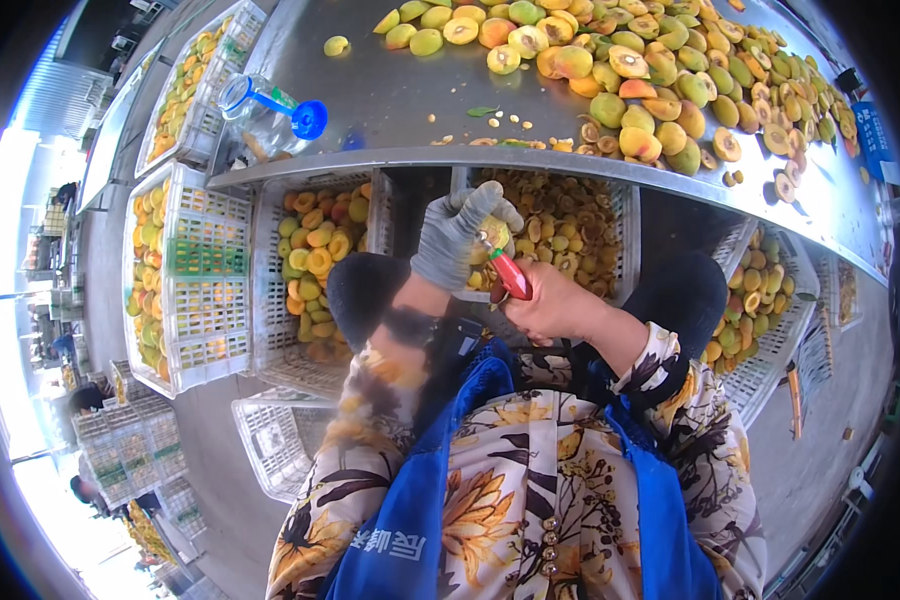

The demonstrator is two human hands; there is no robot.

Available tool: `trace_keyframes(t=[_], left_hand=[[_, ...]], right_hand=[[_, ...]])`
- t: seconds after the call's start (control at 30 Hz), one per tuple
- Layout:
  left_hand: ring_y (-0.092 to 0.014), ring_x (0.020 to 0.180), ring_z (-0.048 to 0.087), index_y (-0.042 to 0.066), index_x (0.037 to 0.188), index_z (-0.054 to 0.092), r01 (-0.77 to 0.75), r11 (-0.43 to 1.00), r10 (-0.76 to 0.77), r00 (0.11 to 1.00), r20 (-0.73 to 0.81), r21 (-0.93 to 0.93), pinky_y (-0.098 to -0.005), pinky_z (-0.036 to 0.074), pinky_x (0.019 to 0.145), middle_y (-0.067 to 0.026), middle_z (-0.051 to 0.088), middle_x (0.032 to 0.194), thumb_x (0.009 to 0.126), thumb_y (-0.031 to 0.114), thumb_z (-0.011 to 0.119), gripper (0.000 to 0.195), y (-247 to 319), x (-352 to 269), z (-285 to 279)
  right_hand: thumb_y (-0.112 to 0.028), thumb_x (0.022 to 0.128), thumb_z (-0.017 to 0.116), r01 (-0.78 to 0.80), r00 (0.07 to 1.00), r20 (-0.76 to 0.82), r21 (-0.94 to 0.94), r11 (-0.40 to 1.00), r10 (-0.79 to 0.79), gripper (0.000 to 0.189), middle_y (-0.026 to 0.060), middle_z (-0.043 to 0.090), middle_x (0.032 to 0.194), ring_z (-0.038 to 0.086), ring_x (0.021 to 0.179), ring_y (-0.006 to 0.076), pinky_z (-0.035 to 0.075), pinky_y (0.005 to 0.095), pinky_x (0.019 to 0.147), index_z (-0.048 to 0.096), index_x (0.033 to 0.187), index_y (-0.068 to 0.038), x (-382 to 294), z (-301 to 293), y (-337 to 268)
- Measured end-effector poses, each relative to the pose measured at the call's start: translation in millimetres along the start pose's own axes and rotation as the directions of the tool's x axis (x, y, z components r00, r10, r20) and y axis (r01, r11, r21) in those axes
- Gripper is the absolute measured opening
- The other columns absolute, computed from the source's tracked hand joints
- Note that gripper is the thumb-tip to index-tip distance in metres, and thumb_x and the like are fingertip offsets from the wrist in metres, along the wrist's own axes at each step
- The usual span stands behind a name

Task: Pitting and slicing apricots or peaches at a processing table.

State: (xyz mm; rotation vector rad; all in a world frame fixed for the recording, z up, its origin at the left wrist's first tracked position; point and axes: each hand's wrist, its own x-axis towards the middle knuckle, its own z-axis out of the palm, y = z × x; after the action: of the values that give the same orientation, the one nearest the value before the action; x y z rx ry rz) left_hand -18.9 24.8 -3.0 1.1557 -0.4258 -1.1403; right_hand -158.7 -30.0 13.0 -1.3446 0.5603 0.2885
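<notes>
My left hand [456, 231], in a grey glove, grips a cut yellow fruit half [495, 232], which looks like an apricot. Bare, my right hand [551, 300] is closed around the red handle of a small pitting tool [511, 274] with a green collar. The tool's metal tip meets the cut face of the fruit; how deep it sits I cannot tell. Below both hands, between my knees, stands a white plastic crate [627, 244] of halves and scraps. Just beyond them runs the metal table's front edge [420, 155].
Whole and halved apricots [645, 82] are heaped on the table, with a clear plastic bottle [259, 112] at its left. A crate of halves [270, 352] stands by my left knee, another fruit-filled crate [784, 330] at my right. A rake [814, 352] lies on the right.
</notes>
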Motion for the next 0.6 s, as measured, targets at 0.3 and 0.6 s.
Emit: trace_keyframes(t=[0.3, 0.6], left_hand=[[-0.019, 0.050, 0.051, 0.004, 0.066, 0.056, 0.331, 0.909, -0.253, 0.922, 0.294, -0.255, -0.0289, 0.042, 0.044, -0.0114, 0.054, 0.063, 0.079, 0.041, 0.053, 0.039, -5, 8, -12], [-0.021, 0.048, 0.054, 0.005, 0.071, 0.057, -0.102, 0.977, 0.062, 0.976, -0.208, -0.187, -0.0296, 0.046, 0.045, -0.0104, 0.058, 0.065, 0.079, 0.046, 0.052, 0.043, -15, 23, -9]], right_hand=[[-0.002, 0.074, 0.042, 0.015, 0.997, 0.071, 0.017, 1.000, -0.016, 0.020, -0.0005, 0.038, 0.051, 0.033, 0.037, 0.0053, 0.030, 0.0199, 0.032, 0.044, 0.094, -0.001, 7, 8, 7], [-0.004, 0.080, 0.050, -0.134, 0.921, 0.302, 0.838, 0.529, -0.245, 0.017, 0.0013, 0.040, 0.056, 0.032, 0.036, 0.0048, 0.028, 0.0198, 0.032, 0.045, 0.096, -0.003, 9, 5, 28]])
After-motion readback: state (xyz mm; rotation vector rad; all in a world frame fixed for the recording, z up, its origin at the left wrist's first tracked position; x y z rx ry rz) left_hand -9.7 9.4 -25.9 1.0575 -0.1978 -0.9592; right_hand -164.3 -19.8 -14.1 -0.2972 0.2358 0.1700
